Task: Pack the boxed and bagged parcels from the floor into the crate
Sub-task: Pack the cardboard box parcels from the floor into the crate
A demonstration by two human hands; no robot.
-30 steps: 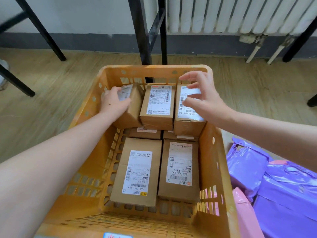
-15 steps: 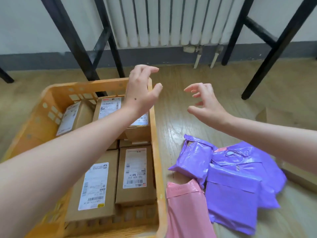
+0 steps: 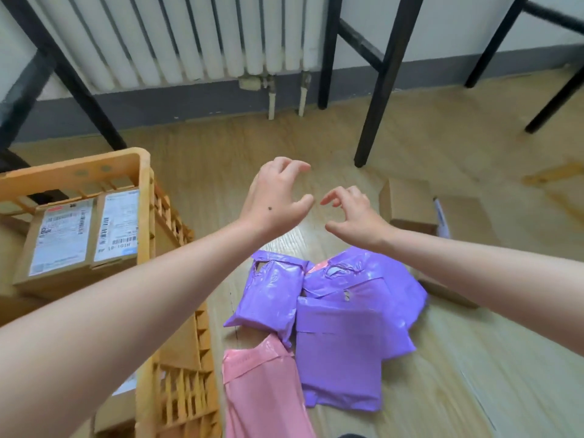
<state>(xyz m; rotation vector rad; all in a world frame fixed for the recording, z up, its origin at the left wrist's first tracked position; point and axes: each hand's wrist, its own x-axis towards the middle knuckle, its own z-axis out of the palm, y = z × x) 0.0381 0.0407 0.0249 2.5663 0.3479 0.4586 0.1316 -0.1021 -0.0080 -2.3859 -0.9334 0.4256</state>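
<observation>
The orange crate (image 3: 145,191) stands at the left with labelled cardboard boxes (image 3: 63,241) packed inside. On the floor to its right lie three purple bagged parcels (image 3: 341,343) and a pink bagged parcel (image 3: 262,390). A brown cardboard box (image 3: 407,207) sits on the floor further right, partly behind my right forearm. My left hand (image 3: 278,197) and my right hand (image 3: 354,216) hover side by side above the floor beyond the bags, fingers loosely curved, holding nothing.
Black table legs (image 3: 379,90) stand on the wooden floor ahead. A white radiator (image 3: 189,42) lines the back wall. Another brown box (image 3: 461,219) lies just right of the first one.
Both hands have left the crate and swung right, out over the floor near the bags. My view has turned right, so the crate now sits at the left edge.
</observation>
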